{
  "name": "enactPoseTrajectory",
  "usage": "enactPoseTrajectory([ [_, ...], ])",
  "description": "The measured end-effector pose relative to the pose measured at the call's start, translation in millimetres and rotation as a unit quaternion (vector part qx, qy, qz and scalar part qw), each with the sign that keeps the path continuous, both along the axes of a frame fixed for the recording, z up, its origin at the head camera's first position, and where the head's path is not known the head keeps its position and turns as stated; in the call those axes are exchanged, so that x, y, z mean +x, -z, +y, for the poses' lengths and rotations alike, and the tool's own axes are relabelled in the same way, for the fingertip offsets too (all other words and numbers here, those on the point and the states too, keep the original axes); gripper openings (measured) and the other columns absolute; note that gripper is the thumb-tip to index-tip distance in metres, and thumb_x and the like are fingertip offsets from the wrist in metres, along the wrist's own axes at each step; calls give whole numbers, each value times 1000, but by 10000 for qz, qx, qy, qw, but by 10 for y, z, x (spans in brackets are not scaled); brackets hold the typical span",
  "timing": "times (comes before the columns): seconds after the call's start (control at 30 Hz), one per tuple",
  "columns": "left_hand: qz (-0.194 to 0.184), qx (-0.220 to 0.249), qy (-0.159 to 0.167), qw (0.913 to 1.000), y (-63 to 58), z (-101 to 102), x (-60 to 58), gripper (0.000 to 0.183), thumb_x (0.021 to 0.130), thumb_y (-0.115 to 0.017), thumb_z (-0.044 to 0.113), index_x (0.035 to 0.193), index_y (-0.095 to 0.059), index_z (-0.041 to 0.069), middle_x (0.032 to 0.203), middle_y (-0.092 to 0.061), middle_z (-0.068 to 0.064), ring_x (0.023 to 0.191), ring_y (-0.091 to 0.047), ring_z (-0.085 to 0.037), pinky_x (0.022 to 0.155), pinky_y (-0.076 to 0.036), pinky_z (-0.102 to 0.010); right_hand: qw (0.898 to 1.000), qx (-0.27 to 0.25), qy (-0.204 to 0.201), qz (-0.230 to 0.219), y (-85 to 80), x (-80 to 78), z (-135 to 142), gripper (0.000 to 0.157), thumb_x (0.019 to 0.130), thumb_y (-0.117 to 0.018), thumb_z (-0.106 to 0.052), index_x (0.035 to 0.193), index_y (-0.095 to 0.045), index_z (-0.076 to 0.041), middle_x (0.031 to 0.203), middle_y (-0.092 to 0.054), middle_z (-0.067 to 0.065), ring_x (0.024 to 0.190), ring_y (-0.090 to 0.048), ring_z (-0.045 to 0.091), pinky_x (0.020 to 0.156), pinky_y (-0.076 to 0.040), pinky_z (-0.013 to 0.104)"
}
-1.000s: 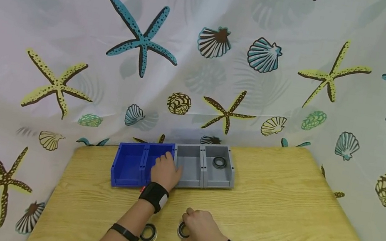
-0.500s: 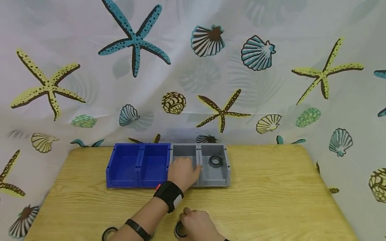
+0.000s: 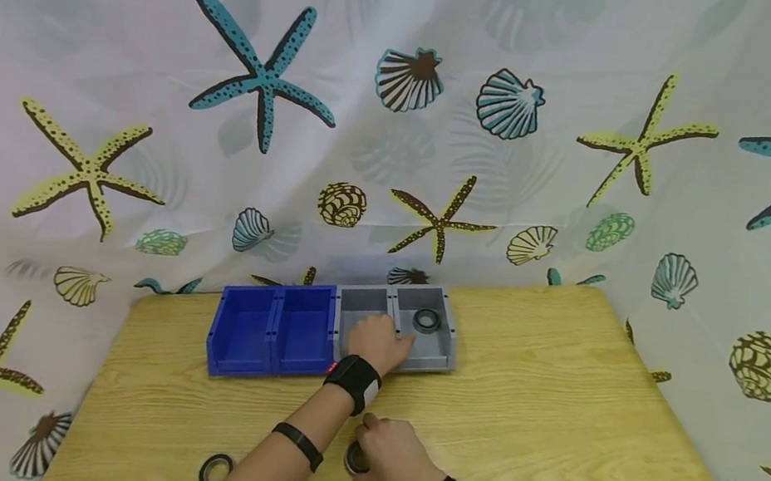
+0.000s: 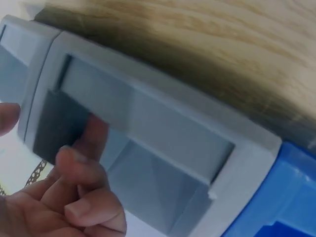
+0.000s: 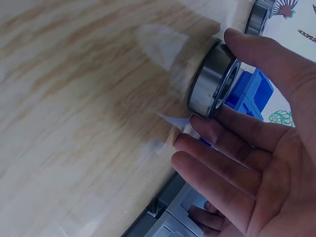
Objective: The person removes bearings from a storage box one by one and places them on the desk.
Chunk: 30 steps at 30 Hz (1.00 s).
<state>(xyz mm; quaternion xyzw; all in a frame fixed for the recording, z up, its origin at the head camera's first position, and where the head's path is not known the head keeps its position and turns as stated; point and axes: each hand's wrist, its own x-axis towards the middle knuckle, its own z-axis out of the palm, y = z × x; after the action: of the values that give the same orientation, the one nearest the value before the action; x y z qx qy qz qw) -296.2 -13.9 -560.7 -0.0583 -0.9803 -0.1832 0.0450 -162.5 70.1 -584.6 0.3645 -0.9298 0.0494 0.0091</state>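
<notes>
My left hand [image 3: 378,344] is inside the left compartment of the grey bins [image 3: 442,360]. Its fingers [image 4: 91,212] are loosely bent, and nothing shows between them in the left wrist view. On the table, my right hand [image 3: 396,462] pinches the edge of a ball bearing [image 5: 213,79] between thumb and fingertips; the ring stands tilted in the right wrist view. Another bearing [image 3: 216,472] lies flat to the left of my left forearm. One more bearing [image 3: 427,320] sits in the right grey compartment.
Two blue bins [image 3: 276,328] join the grey ones on the left, along the back of the wooden table [image 3: 551,435]. A patterned curtain [image 3: 402,134] hangs behind and at the sides. My left forearm [image 3: 276,471] covers part of the table.
My left hand has moved right, from the right blue bin to the left grey compartment. A bearing beside that forearm is now hidden, and another shows to its left. The right hand keeps its hold.
</notes>
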Motion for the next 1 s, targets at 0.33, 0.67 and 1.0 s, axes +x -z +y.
enactPoseTrajectory([
  [0.33, 222, -103, -21, 9997, 51, 25, -26, 59, 96, -71, 37, 51, -38, 17, 46, -37, 1, 40, -45, -16, 41, -35, -31, 10000, 84, 27, -11, -19, 7, -6, 52, 68, -92, -53, 98, -75, -14, 93, -66, -2, 65, -59, 6, 54, -44, 23],
  [0.67, 155, 455, -42, 9988, 70, 22, -23, 60, 94, -74, 29, 52, -32, 18, 47, -23, 6, 38, -39, -15, 40, -30, -29, 9998, -168, -14, -108, -34, 11, 33, 50, 67, -93, -52, 96, -75, -15, 91, -65, -4, 64, -56, 2, 54, -44, 22],
  [1.0, 237, 428, -65, 9988, 133, 22, -45, 50, 92, -75, 27, 58, -41, 17, 52, -43, 1, 45, -47, -17, 45, -37, -31, 9930, -821, -26, -851, -96, -80, 174, 34, 76, -87, -44, 97, -76, -21, 85, -64, -11, 67, -53, -2, 56, -43, 21],
])
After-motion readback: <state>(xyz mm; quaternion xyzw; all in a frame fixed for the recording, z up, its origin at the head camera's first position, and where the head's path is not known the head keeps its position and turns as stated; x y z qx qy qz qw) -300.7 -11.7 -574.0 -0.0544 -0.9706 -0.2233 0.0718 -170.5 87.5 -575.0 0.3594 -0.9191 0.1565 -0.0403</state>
